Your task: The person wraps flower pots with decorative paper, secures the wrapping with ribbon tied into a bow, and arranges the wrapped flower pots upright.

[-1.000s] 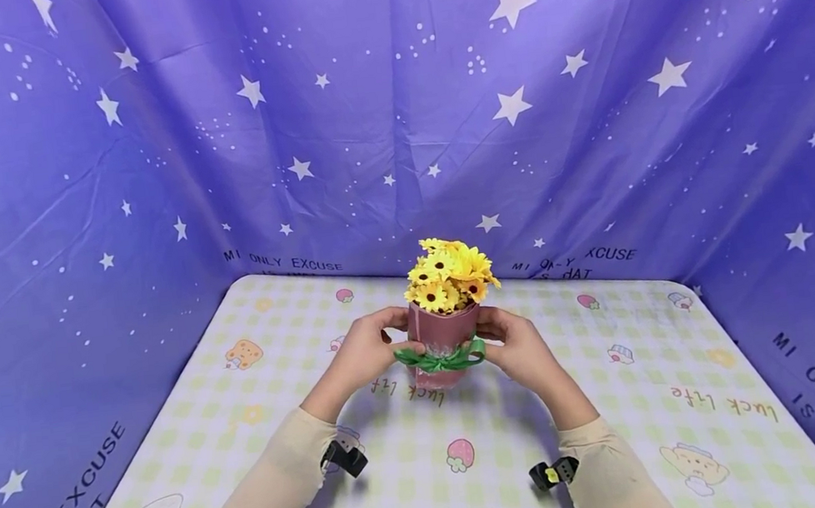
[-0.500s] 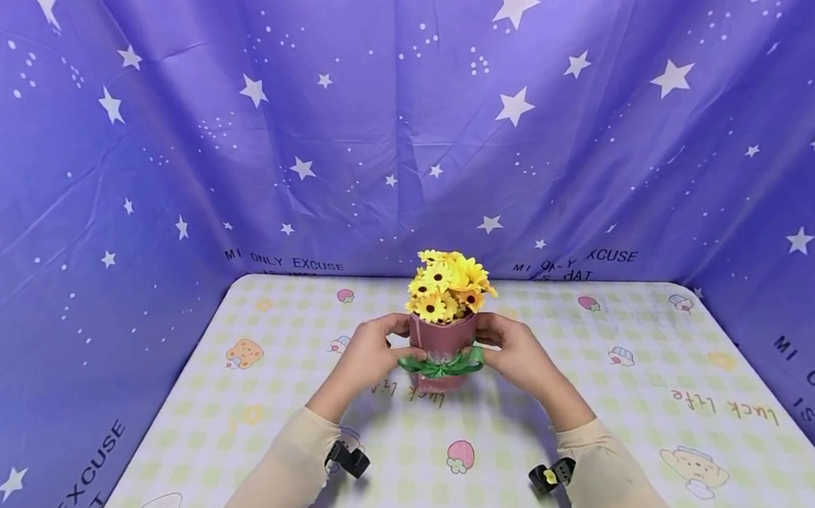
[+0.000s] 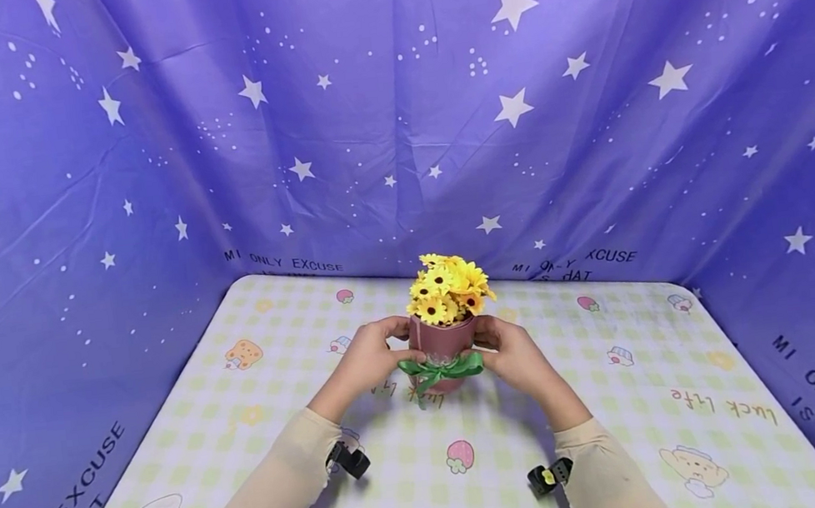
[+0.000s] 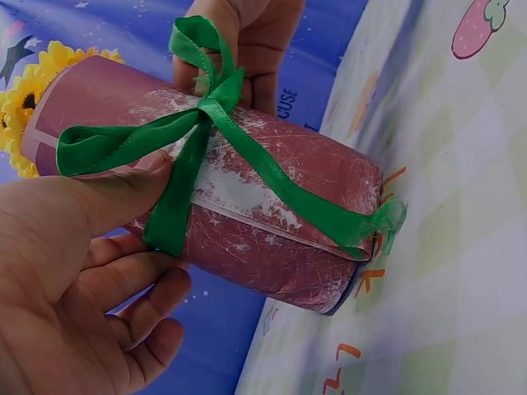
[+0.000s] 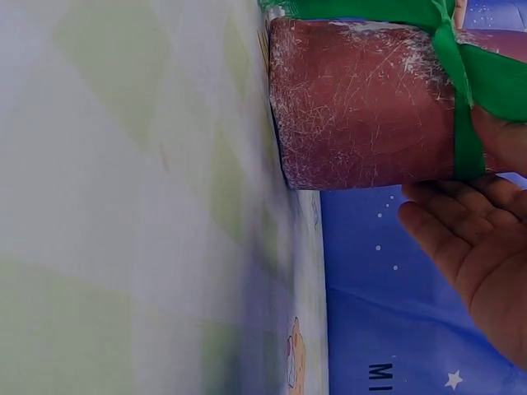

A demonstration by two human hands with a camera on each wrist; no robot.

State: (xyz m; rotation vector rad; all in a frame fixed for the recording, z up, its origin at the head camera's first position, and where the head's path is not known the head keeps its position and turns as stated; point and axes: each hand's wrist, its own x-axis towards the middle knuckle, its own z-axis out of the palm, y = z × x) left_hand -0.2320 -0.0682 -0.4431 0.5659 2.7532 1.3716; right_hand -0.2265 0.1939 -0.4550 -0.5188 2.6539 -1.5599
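Note:
A dusky-pink pot (image 3: 443, 339) of yellow flowers (image 3: 449, 287) stands upright at the middle of the table, its lower edge right at the cloth. A green ribbon (image 4: 169, 202) is tied round it in a bow, with one tail hanging down the front to the base. White scuffs mark the pot's wall in both wrist views. My left hand (image 3: 365, 363) grips the left side, thumb on the front by the ribbon and fingers around behind. From the opposite side my right hand (image 3: 517, 355) holds the pot, its thumb close to the bow and its fingers partly hidden.
The table (image 3: 247, 440) wears a pale green checked cloth printed with strawberries and cartoon figures. Purple star-patterned curtains (image 3: 376, 107) hang along the back and both sides, with the back one close beyond the flowers. A black strap device sits at each wrist.
The pot has come down slightly with both hands around it. The bow's tail now hangs down the front, where it did not show before. Both hands keep their hold.

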